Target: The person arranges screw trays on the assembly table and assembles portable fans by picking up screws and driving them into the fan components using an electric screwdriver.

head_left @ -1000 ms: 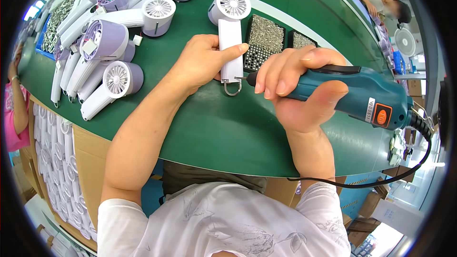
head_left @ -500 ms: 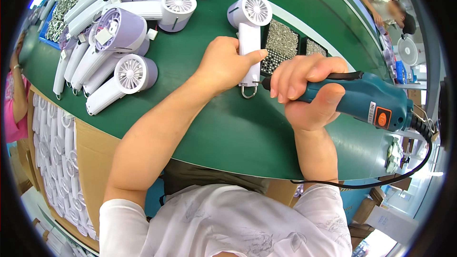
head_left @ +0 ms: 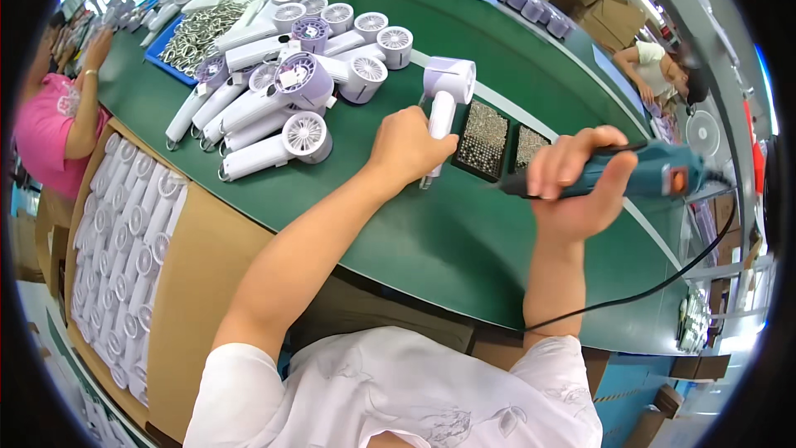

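My left hand (head_left: pixel 408 151) is closed around the white handle of a handheld fan (head_left: pixel 443 114), its lilac head pointing away and turned on its side. My right hand (head_left: pixel 578 178) grips a teal electric screwdriver (head_left: pixel 643 172), slightly blurred, with a black cable trailing from its rear. The screwdriver's dark nose is apart from the fan, to its right. Between them lies a black tray of small screws (head_left: pixel 484 139), with a second screw tray (head_left: pixel 529 148) beside it.
Several handheld fans (head_left: pixel 308 137) are heaped on the green table (head_left: pixel 398 241), by a blue tray of metal clips (head_left: pixel 176 73). A cardboard box (head_left: pixel 195 282) at the left holds rows of fans. Co-workers sit at far left (head_left: pixel 62 129) and far right (head_left: pixel 655 75).
The screwdriver has drawn away from the fan's lower handle to the right. My left hand has turned the fan, so its grille no longer faces up. The whole view has shifted.
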`<state>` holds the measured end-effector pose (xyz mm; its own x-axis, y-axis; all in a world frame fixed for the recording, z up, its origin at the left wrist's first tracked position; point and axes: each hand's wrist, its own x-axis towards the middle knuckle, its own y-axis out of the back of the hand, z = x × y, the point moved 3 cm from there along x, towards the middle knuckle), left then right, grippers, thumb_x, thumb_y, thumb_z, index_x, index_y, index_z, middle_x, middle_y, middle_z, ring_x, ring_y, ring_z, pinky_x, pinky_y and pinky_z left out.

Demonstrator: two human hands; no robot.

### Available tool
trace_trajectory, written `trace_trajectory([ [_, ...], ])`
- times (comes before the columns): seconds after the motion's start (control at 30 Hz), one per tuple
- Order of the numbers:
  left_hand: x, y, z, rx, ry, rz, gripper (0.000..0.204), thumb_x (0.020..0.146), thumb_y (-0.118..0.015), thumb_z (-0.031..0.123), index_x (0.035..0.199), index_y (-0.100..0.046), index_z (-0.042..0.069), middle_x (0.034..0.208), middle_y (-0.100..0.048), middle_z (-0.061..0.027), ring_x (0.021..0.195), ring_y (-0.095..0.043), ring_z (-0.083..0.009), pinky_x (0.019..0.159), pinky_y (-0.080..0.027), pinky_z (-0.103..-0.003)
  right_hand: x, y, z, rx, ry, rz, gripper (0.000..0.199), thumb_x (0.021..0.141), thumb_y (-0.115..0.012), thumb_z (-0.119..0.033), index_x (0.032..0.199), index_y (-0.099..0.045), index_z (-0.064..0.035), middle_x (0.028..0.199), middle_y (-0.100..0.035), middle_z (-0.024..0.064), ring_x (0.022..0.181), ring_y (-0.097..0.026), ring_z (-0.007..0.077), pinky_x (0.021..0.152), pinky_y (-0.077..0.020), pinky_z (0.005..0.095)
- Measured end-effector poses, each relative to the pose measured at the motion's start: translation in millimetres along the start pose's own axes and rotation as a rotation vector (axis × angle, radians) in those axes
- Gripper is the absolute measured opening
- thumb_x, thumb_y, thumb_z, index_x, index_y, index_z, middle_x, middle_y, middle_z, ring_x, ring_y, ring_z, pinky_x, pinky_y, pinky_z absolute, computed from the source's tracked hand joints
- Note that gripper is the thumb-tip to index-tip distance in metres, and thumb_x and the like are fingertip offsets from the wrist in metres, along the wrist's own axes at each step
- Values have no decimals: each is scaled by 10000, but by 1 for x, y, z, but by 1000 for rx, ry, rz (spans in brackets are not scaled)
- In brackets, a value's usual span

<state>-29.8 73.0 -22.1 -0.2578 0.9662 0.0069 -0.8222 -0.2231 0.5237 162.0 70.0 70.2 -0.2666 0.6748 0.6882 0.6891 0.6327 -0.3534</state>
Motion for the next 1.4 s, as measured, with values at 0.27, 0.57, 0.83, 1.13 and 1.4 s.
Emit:
trace_trajectory([
  [0.27, -115, 8, 13, 425, -120, 166, 461, 724, -879, 292, 872, -546, 9, 768, -677, -210, 753, -685, -407, 685, -535, -473, -43, 36, -17, -469, -766, 300, 311, 849, -808, -200, 1000, -638, 12, 705, -627, 86, 437, -541, 124, 399, -433, 290],
  [0.57, -153, -47, 13, 711, -236, 235, 543, 738, -881, 331, 929, -514, -20, 808, -668, -218, 738, -695, -410, 642, -570, -461, -73, 62, 12, -592, -959, 81, 343, 822, -827, -254, 904, -652, 30, 706, -632, 82, 452, -533, 124, 425, -446, 296],
  [0.83, -158, -70, 25, 636, -314, 225, 549, 756, -872, 406, 905, -577, -32, 750, -672, -193, 697, -690, -372, 632, -554, -436, -83, 90, 24, -527, -1021, 106, 209, 824, -778, -149, 851, -708, 47, 720, -679, 84, 507, -555, 115, 457, -489, 279],
  [1.13, -44, -10, 35, -76, -455, -515, 654, 768, -742, -25, 1403, -600, 47, 1396, -624, -46, 1043, -577, -113, 730, -512, -233, -81, 88, 20, -407, -989, 77, 235, 793, -792, -139, 823, -697, 73, 693, -669, 109, 490, -577, 149, 429, -496, 310],
  [1.4, -7, -30, 31, 18, -480, -781, 697, 594, -917, 63, 1261, -713, 49, 1274, -692, -51, 973, -594, -98, 667, -450, -220, -79, 94, 24, -404, -1049, 89, 265, 798, -810, -165, 874, -696, 61, 698, -657, 100, 493, -577, 145, 423, -484, 293],
])
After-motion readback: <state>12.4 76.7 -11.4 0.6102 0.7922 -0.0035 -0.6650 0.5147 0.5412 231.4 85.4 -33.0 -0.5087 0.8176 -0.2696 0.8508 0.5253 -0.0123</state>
